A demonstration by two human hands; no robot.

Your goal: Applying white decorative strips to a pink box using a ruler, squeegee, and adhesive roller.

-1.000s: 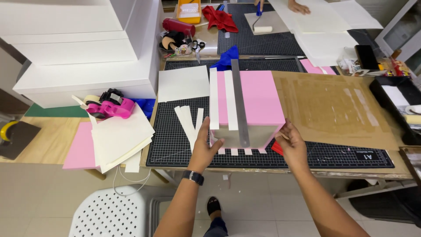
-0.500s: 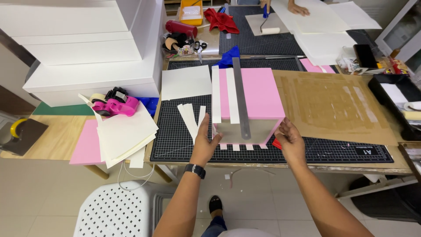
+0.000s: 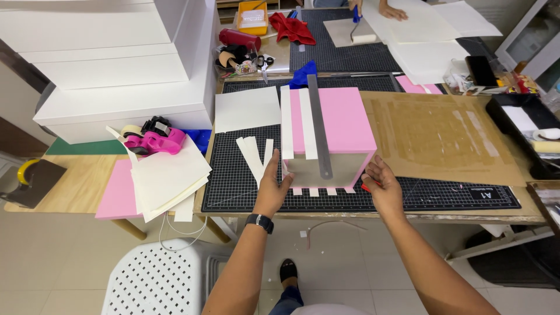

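Note:
A pink-topped box [image 3: 341, 119] stands on the black cutting mat [image 3: 233, 181], its grey front side facing me. White paper strips [image 3: 287, 125] lie along its top on the left, and a steel ruler [image 3: 318, 125] rests lengthwise over them. My left hand [image 3: 273, 185], with a black watch on the wrist, presses against the box's front left corner. My right hand [image 3: 382, 188] touches the front right corner, over a small red object on the mat. Several loose white strips [image 3: 254, 153] lie on the mat to the left of the box.
A brown cardboard sheet [image 3: 449, 137] lies right of the box. Stacked white boxes [image 3: 111, 64] fill the back left. A pink tape dispenser [image 3: 154, 140], white sheets [image 3: 166, 175] and a pink sheet [image 3: 119, 189] lie at left. Another person's hands [image 3: 385, 9] work at the far table. A white stool [image 3: 157, 280] stands below.
Both hands have stayed at the box's front corners. The view has shifted slightly, so the box sits a little higher and further left in the frame.

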